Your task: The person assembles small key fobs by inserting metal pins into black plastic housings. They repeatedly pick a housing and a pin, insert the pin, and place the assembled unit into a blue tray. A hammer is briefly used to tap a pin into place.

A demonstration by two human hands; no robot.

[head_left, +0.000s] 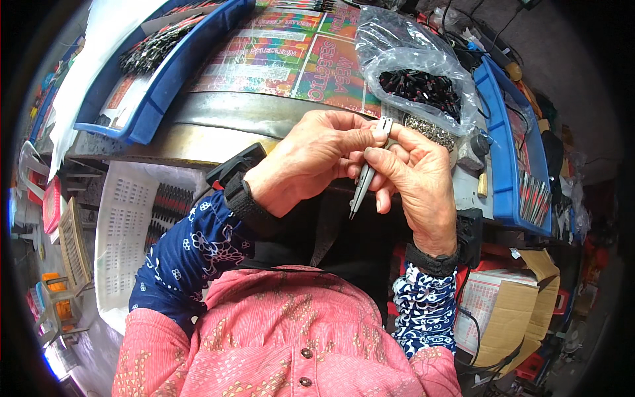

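Note:
In front of my chest, just off the bench edge, both hands hold a slim grey tool (362,188). It is tilted, with a pale, wider top end up and a dark, narrow point down; its exact kind I cannot make out. My left hand (305,159) pinches the top end between thumb and fingers. My right hand (423,177) grips its middle, the thumb lying along it and fingers curled behind. The fingers hide part of the tool. Just beyond my right hand, a clear plastic bag (411,63) holds many small black parts (423,91).
Small metal pieces (431,129) lie by the bag. A blue tray (153,109) with dark slim parts stands far left, another blue tray (506,169) at right. A white basket (119,245) with black-and-red items sits lower left; an open cardboard box (512,311) is lower right.

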